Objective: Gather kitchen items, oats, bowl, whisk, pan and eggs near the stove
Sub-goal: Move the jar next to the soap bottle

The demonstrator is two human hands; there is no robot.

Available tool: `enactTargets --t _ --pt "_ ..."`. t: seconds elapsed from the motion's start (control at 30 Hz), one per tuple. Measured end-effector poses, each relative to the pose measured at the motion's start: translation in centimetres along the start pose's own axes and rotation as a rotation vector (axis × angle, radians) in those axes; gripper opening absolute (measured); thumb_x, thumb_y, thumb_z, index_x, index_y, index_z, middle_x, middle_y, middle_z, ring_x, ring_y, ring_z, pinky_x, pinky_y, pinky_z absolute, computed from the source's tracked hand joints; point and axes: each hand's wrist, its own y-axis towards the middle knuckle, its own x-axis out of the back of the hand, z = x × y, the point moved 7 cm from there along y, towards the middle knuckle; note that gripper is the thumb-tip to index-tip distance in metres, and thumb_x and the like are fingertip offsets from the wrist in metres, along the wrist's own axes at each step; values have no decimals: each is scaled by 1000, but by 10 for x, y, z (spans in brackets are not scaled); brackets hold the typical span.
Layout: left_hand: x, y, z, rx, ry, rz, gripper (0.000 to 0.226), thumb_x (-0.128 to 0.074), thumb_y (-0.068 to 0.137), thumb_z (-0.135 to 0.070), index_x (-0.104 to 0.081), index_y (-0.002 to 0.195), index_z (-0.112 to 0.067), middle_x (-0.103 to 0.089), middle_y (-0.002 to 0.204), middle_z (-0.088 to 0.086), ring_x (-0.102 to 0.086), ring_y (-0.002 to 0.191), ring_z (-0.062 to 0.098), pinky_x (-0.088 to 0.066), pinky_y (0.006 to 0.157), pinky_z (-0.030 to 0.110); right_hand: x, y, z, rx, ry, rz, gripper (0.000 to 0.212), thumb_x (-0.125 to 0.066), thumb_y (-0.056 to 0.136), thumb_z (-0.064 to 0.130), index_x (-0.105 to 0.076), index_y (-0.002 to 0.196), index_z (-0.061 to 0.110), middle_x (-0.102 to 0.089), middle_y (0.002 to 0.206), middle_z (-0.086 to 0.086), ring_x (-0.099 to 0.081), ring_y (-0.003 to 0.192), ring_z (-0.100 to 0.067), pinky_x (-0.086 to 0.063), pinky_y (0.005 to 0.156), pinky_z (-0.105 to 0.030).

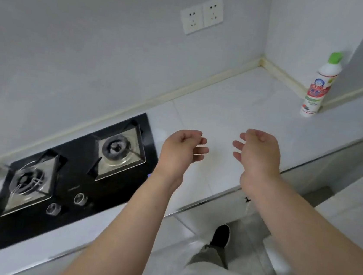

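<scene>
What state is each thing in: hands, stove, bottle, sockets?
Left hand: loosely curled, holding nothing.
Right hand: loosely curled, holding nothing.
Stove: no flame visible, no pan on it.
Bottle: upright, green cap on.
Sockets: nothing plugged in.

Light: even, soft, fairly bright; shadows faint.
Glare: pale sheen on stove (72, 170) burner trays.
Blur: smeared towards 8 o'clock edge.
Distortion: wide-angle bowing at edges.

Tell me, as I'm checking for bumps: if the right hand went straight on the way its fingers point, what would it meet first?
Probably the left hand: the right hand points its loosely curled fingers across the gap at it, above the white countertop. Depth is unclear.
</scene>
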Motion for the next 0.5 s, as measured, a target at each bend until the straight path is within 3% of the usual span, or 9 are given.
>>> enactTargets --t 0.07,0.17,0.33,0.4,0.5 --pt "41 -26 1 -31 -24 -96 14 -56 98 -11 -66 107 -8 -72 96 7 -71 78 19 -58 80 35 -21 -27 -5 -6 -18 72 18 -44 100 16 -54 88 7 -58 94 0 -66 78 -13 -50 73 -34" --pt "109 -65 1 -67 -51 -282 15 -57 98 -13 -66 109 -8 -73 97 8 -71 80 18 -59 81 34 -60 -73 -15 -20 -8 211 21 -44 100 16 -54 82 17 -58 97 1 -65 79 -12 -50 70 -30" --pt "214 -134 21 -80 -146 -519 11 -59 98 -16 -68 103 -13 -75 100 8 -72 85 21 -60 84 36 -120 -161 -47 -33 -85 426 19 -44 98 12 -54 84 6 -55 73 4 -61 76 -14 -49 70 -32" --pt "253 -162 31 -94 -201 -603 11 -60 98 -16 -68 104 -14 -75 95 6 -72 84 21 -59 83 35 -143 -197 -64 -35 -121 511 23 -43 97 11 -55 78 12 -55 72 4 -56 75 -16 -48 69 -33" --pt "318 -206 48 -119 -261 -717 12 -60 98 -16 -67 106 -13 -74 93 4 -71 81 20 -57 76 31 -184 -257 -93 -53 -146 629 18 -42 96 9 -52 82 3 -52 74 1 -52 77 -16 -43 68 -33"
